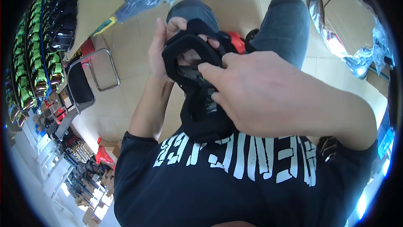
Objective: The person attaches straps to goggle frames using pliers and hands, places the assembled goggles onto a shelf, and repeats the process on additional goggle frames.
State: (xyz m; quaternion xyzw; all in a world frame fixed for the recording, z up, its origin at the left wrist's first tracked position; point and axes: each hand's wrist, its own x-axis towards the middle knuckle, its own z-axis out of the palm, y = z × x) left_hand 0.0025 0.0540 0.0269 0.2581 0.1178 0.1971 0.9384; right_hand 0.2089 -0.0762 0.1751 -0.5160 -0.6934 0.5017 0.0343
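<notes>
Through the head view I observe a black goggle frame (192,92) held lengthwise above the lap, between the person's torso and knees. The left hand (159,52) supports its far end from the left side: the thumb stands clear, and the other fingers curl around and behind the rim, holding it. The right hand (256,88) reaches across from the right, index finger extended to the frame's opening and thumb lower down, apart from it; I cannot tell whether these fingertips pinch any part. The near end of the frame lies against or just in front of a black T-shirt (252,202) with white lettering; I cannot tell which. Beneath the hands I register a floor (130,78) of pale beige tiles with thin joint lines. The knees, in grey-blue trousers (287,27), project over it, with a red object (237,43) partly visible between them. At upper left a cardboard box (98,4) adjoins clear plastic bags (140,4); at upper right a second carton (346,17) is edged with crumpled clear film (363,61). Along the left edge I note hanging rows of green-strapped goggles (37,55) beside glossy black packages (63,10). Near these stands a chair (80,84) with a dark seat and a bright tubular frame. Further back, at lower left, a red bag (103,154) lies near densely grouped stock, blurred and small, under bright light.
</notes>
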